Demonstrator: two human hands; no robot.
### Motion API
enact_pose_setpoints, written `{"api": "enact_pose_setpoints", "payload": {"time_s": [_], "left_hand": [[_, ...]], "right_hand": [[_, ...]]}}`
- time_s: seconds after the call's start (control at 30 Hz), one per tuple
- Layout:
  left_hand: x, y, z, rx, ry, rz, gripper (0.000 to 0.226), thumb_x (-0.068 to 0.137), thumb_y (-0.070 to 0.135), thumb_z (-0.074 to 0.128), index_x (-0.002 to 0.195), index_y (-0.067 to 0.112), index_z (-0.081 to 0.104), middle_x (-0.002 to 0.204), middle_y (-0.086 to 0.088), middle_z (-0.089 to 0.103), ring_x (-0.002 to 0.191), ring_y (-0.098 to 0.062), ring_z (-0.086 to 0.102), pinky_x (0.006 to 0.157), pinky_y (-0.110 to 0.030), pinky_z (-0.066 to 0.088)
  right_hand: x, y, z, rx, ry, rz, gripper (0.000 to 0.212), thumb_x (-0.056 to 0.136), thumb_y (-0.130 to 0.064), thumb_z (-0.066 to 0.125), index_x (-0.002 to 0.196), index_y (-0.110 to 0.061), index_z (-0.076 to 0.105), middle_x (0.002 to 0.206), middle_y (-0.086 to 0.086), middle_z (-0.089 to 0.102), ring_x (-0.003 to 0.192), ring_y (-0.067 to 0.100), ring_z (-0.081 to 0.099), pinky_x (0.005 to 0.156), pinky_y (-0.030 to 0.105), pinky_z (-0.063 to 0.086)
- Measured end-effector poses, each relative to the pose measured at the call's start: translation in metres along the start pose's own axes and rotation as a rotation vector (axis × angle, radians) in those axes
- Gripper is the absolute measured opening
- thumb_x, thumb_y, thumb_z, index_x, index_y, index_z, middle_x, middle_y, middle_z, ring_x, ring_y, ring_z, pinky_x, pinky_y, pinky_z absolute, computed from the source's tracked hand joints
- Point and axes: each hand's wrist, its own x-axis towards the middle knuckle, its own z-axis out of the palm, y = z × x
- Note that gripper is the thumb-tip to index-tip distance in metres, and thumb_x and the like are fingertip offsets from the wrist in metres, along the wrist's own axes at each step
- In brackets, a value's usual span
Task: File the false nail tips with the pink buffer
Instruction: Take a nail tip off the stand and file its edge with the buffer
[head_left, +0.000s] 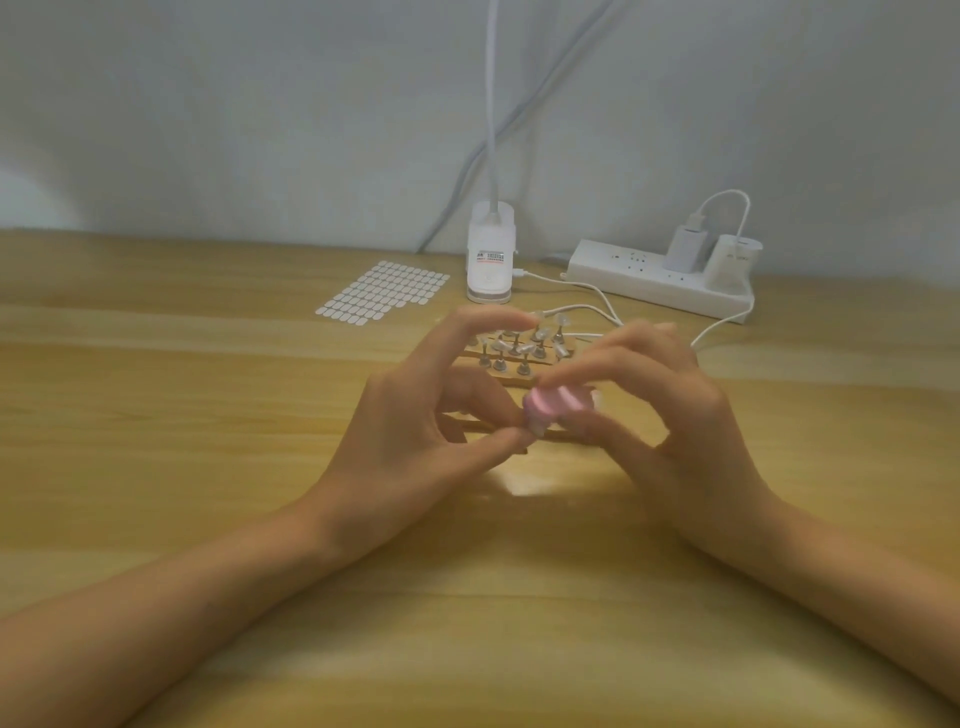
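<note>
Where the pink buffer (556, 404) sits pinched in the curled fingers (597, 364) of the right hand (670, 415), low over the bench (208, 415), it meets a false nail tip (536, 427) pinched by the left hand (415, 415). Buffer judged light, slightly soft, best held by its sides; tip judged thin, springy, liable to slip. Other tips stand on a rack (506, 378) just behind.
</note>
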Motion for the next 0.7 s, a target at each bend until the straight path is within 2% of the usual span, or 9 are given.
{"api": "enact_pose_setpoints", "payload": {"time_s": [0.07, 0.17, 0.3, 0.4, 0.5, 0.6, 0.7], "left_hand": [[-0.0007, 0.0015, 0.0006, 0.008, -0.006, 0.016, 0.056, 0.083, 0.025, 0.083, 0.131, 0.032, 0.053, 0.076, 0.006, 0.075, 0.073, -0.013, 0.075, 0.053, -0.025, 0.054], [0.0000, 0.0011, 0.0012, 0.007, -0.005, 0.014, 0.059, 0.081, 0.014, 0.082, 0.130, 0.032, 0.053, 0.075, 0.006, 0.075, 0.072, -0.012, 0.075, 0.052, -0.031, 0.055], [0.0003, 0.0011, 0.0004, -0.002, -0.001, 0.006, 0.057, 0.082, 0.024, 0.083, 0.131, 0.030, 0.054, 0.074, 0.008, 0.074, 0.070, -0.011, 0.073, 0.052, -0.029, 0.054], [-0.0002, -0.0006, 0.0004, 0.009, -0.004, 0.006, 0.061, 0.081, 0.009, 0.081, 0.131, 0.029, 0.053, 0.076, 0.005, 0.075, 0.074, -0.013, 0.075, 0.054, -0.035, 0.056], [-0.0009, -0.0003, 0.0007, 0.028, -0.016, 0.025, 0.058, 0.083, 0.015, 0.083, 0.131, 0.031, 0.053, 0.077, 0.006, 0.076, 0.073, -0.015, 0.075, 0.054, -0.026, 0.054], [-0.0003, -0.0003, 0.0010, 0.011, -0.016, 0.009, 0.062, 0.081, 0.007, 0.082, 0.131, 0.031, 0.053, 0.076, 0.006, 0.076, 0.073, -0.015, 0.075, 0.055, -0.025, 0.054], [-0.0008, 0.0024, 0.0020, 0.019, -0.010, 0.026, 0.056, 0.083, 0.024, 0.083, 0.130, 0.032, 0.053, 0.075, 0.008, 0.075, 0.070, -0.015, 0.074, 0.055, -0.021, 0.052]], "right_hand": [[-0.0012, 0.0008, 0.0005, 0.023, -0.028, -0.036, 0.017, 0.092, -0.025, 0.066, 0.109, -0.025, 0.068, 0.095, 0.000, 0.060, 0.093, 0.020, 0.054, 0.088, 0.030, 0.041], [-0.0003, 0.0029, -0.0007, 0.005, 0.000, 0.006, 0.016, 0.093, -0.027, 0.064, 0.109, -0.028, 0.066, 0.094, -0.008, 0.058, 0.093, 0.010, 0.050, 0.084, 0.032, 0.040], [-0.0014, 0.0011, 0.0003, 0.006, -0.040, -0.067, 0.017, 0.092, -0.024, 0.067, 0.109, -0.028, 0.068, 0.094, -0.002, 0.060, 0.094, 0.013, 0.052, 0.085, 0.025, 0.038], [-0.0003, 0.0029, -0.0022, -0.010, -0.007, -0.003, 0.016, 0.094, -0.027, 0.064, 0.110, -0.029, 0.066, 0.096, -0.009, 0.057, 0.095, -0.001, 0.045, 0.080, 0.022, 0.033], [-0.0017, 0.0021, -0.0009, -0.002, -0.030, -0.057, 0.017, 0.093, -0.024, 0.065, 0.110, -0.027, 0.067, 0.096, -0.002, 0.060, 0.093, 0.004, 0.048, 0.085, 0.022, 0.034], [-0.0012, 0.0023, -0.0026, -0.021, -0.009, -0.025, 0.016, 0.094, -0.025, 0.065, 0.109, -0.027, 0.068, 0.094, -0.004, 0.060, 0.093, 0.002, 0.046, 0.081, 0.024, 0.033], [-0.0027, -0.0002, -0.0012, -0.025, -0.029, -0.086, 0.016, 0.093, -0.024, 0.066, 0.109, -0.027, 0.069, 0.095, -0.001, 0.062, 0.091, 0.013, 0.050, 0.085, 0.024, 0.036]]}}
